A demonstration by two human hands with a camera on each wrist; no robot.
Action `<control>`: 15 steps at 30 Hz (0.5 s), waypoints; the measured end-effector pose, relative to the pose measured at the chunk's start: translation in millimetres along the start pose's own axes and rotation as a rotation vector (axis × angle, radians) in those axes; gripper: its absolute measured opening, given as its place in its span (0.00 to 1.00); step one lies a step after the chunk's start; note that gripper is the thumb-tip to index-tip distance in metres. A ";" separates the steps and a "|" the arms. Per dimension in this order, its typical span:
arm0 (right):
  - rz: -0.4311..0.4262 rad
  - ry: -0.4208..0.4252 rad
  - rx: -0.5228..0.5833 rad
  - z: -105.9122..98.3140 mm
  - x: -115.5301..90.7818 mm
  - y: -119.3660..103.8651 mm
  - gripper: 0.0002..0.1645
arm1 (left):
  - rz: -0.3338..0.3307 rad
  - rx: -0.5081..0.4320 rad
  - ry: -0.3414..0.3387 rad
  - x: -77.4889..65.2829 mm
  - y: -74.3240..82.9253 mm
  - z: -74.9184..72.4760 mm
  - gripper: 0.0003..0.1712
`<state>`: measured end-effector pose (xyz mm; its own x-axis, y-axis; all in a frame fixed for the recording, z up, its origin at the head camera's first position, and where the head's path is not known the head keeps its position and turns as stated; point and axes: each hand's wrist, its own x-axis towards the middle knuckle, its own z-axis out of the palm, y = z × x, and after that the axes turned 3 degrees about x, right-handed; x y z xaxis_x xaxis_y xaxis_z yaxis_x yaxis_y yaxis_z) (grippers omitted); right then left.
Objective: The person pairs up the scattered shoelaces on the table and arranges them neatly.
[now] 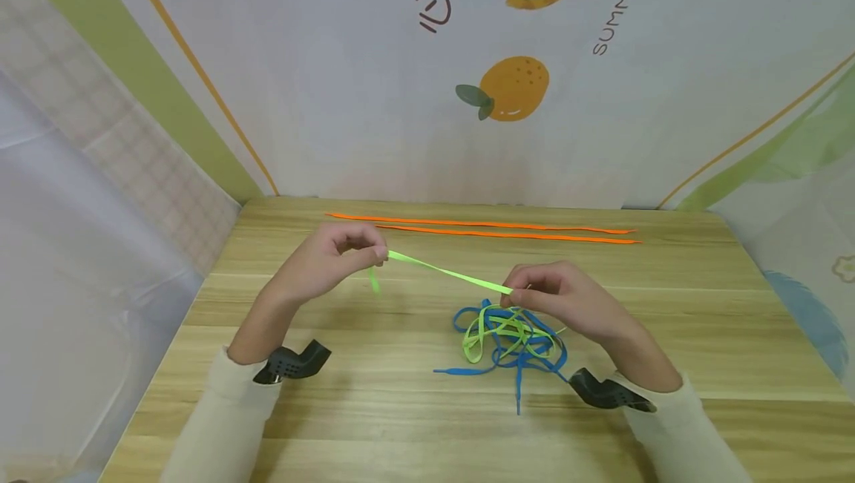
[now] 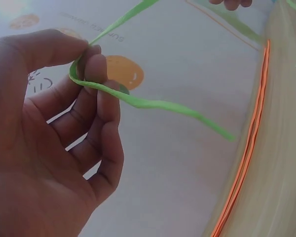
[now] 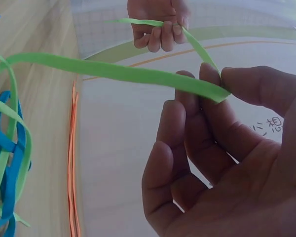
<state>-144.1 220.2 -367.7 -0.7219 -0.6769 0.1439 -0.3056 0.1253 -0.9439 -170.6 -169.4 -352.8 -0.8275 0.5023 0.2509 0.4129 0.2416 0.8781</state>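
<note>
A bright green shoelace stretches through the air between both hands. The left hand pinches it between thumb and fingertips; a short free end hangs past the fingers in the left wrist view. Lower and to the right, the right hand pinches the same lace between thumb and index finger. From there the lace runs down into a loose tangle of green lace and blue lace on the table. In the right wrist view the flat green strand loops from the fingers toward that tangle.
Two orange laces lie straight and side by side near the back of the wooden table. A printed white cloth hangs behind the table's far edge. A dark wrist camera sits on the left forearm, another on the right.
</note>
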 end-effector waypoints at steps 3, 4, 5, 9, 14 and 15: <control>0.001 0.008 -0.011 -2.4 -2.1 -2.0 0.15 | 0.038 -0.037 0.015 -1.1 -1.7 -4.9 0.08; 0.008 0.013 -0.013 -3.3 -3.0 -2.8 0.15 | 0.045 -0.049 0.020 -1.8 -1.8 -6.3 0.08; 0.014 0.019 -0.018 -4.3 -3.8 -3.6 0.15 | 0.048 -0.061 0.026 -2.3 -2.2 -7.6 0.07; 0.021 0.033 -0.031 -7.7 -7.0 -7.6 0.15 | 0.063 -0.109 0.048 -4.5 -3.1 -12.7 0.05; -0.005 0.036 -0.033 -10.3 -10.6 -12.7 0.14 | 0.104 -0.160 0.073 -7.0 -5.1 -19.2 0.08; -0.007 0.038 -0.034 -10.9 -11.2 -13.6 0.14 | 0.116 -0.169 0.078 -7.2 -6.0 -20.4 0.09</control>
<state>-138.7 234.0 -353.3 -0.7423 -0.6502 0.1618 -0.3308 0.1457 -0.9324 -174.9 -191.4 -351.5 -0.8078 0.4513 0.3792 0.4427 0.0397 0.8958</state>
